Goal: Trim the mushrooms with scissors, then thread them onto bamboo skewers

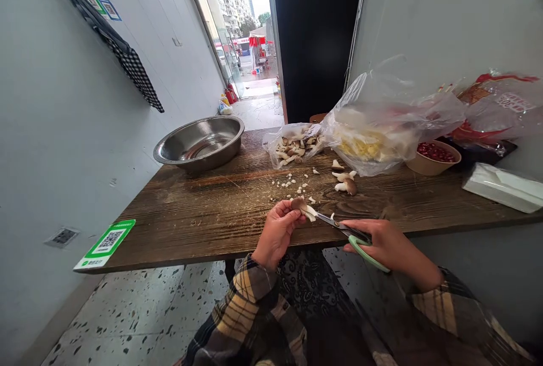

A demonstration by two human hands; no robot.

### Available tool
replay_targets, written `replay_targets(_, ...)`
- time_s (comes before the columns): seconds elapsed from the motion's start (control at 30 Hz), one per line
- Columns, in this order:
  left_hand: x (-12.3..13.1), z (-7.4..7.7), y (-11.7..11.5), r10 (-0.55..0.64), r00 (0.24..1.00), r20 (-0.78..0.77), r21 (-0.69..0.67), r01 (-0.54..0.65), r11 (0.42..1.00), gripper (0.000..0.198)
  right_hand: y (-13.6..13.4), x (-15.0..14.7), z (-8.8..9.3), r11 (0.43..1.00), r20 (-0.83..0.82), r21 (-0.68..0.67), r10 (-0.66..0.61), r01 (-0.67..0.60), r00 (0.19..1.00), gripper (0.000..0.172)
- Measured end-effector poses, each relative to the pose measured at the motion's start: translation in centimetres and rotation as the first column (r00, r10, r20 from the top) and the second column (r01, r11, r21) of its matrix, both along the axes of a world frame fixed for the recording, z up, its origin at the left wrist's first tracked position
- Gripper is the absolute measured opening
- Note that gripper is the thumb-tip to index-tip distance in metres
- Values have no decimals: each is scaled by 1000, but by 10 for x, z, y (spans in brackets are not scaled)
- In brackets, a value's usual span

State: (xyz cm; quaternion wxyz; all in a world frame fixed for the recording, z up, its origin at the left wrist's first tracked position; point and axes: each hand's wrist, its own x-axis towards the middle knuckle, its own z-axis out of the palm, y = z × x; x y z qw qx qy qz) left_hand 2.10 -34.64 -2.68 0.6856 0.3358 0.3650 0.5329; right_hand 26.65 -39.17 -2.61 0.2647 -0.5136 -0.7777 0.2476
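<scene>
Between the thumb and fingers of my left hand is a mushroom with a brown cap and a pale stem pointing right. My right hand is closed around the green handles of a pair of scissors. The blades reach left to the stem's end. Small cut stem pieces lie scattered on the table just beyond. Several whole mushrooms rest to the right of them. Behind, a clear plastic bag holds more mushrooms.
A large steel basin stands at the table's back left. To the right are a plastic bag with yellow contents, a paper bowl of red pieces and a tissue pack. A green QR card lies at the left corner of the wooden table.
</scene>
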Motion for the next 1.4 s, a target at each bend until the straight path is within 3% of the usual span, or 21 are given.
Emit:
replay_targets(0.17, -7, -2, 1, 14, 999, 50, -50, -12, 999, 25, 0, 10, 0, 999, 18, 6, -53, 53, 998, 48)
replay_targets(0.33, 0, 0, -2, -55, 998, 7, 0, 55, 998, 24, 7, -3, -1, 974, -162, 30, -216, 224, 963, 50)
replay_targets(0.47, 11, 5, -8, -99, 991, -86, 88, 106, 990, 18, 15, -31, -1, 981, -321, -43, -194, 191, 927, 48)
replay_targets(0.63, 15, 11, -15, -63, 960, -274, 164, 111, 980, 15, 23, -59, -4, 984, -458, -109, -176, 141, 871, 45)
replay_targets(1.03, 17, 2, -16, -39, 949, -313, 193, 104, 976, 27, 24, -65, -13, 981, -387, -30, -189, 192, 902, 42)
replay_targets(1.27, 22, 1, -13, 0, 880, -476, 257, 138, 956, 26, 19, -67, -11, 969, -342, 50, -211, 242, 916, 41)
replay_targets(1.4, 20, 5, -13, -49, 858, -511, 222, 187, 957, 30, 20, -63, -7, 967, -327, 84, -203, 242, 923, 37)
